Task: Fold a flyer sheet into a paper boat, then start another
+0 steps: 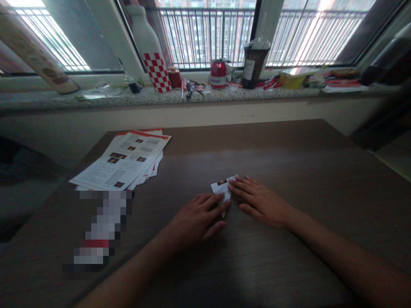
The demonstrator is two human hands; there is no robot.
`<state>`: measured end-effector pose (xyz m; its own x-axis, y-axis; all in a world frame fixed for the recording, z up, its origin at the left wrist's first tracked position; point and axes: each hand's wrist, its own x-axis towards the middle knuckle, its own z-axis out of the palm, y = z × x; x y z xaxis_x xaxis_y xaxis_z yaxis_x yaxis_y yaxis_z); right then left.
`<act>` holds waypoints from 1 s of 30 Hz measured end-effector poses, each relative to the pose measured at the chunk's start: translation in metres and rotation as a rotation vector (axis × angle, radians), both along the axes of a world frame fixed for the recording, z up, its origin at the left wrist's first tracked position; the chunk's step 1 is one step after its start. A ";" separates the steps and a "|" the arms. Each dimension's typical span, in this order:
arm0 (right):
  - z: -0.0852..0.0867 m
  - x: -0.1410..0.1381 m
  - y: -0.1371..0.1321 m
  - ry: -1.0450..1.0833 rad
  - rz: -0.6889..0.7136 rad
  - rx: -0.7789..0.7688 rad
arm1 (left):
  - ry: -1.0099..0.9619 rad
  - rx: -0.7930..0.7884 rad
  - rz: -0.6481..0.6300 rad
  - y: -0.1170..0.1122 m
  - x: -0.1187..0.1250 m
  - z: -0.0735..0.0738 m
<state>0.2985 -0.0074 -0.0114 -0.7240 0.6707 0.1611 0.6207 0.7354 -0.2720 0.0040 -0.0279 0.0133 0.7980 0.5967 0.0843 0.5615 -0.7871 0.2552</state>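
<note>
A small folded piece of printed paper (226,188) lies on the brown table (272,145), with a dark picture and text on its upper face. My left hand (201,214) rests over its lower left part, fingers stretched out and touching it. From the other side, my right hand (261,199) lies flat with its fingertips on the paper's right edge. Both hands have their fingers extended and grip nothing. Part of the paper is hidden under the fingers.
A stack of printed sheets (125,160) lies at the table's back left, with a pixelated object (102,231) in front of it. Along the stone windowsill (212,95) stand a white bottle with red checks (157,70), a red can (218,75), a dark drink cup (253,64) and a yellow box (292,79).
</note>
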 end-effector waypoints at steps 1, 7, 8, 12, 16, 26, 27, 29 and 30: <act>-0.001 -0.001 0.000 0.002 0.002 0.002 | -0.005 0.003 -0.003 0.000 0.000 -0.001; -0.002 0.001 0.002 0.003 0.000 -0.035 | 0.013 -0.033 -0.070 0.001 -0.003 0.005; -0.001 0.002 0.002 0.006 0.003 -0.049 | 0.019 -0.051 -0.084 0.001 -0.004 0.007; 0.001 0.002 0.002 0.005 0.004 -0.073 | 0.009 -0.067 -0.080 0.001 -0.006 0.012; 0.000 0.002 0.002 -0.007 -0.004 -0.049 | -0.009 -0.052 -0.081 -0.001 -0.006 0.010; 0.001 0.002 0.003 0.004 0.001 -0.027 | -0.016 -0.079 -0.140 0.000 -0.007 0.016; 0.002 0.001 0.003 0.018 -0.007 -0.027 | 0.000 -0.072 -0.127 -0.001 -0.007 0.016; 0.004 0.001 0.002 0.056 -0.027 -0.029 | 0.010 -0.057 -0.114 -0.003 -0.006 0.015; 0.005 0.000 0.001 0.075 -0.034 -0.032 | 0.006 -0.052 -0.111 -0.004 -0.006 0.015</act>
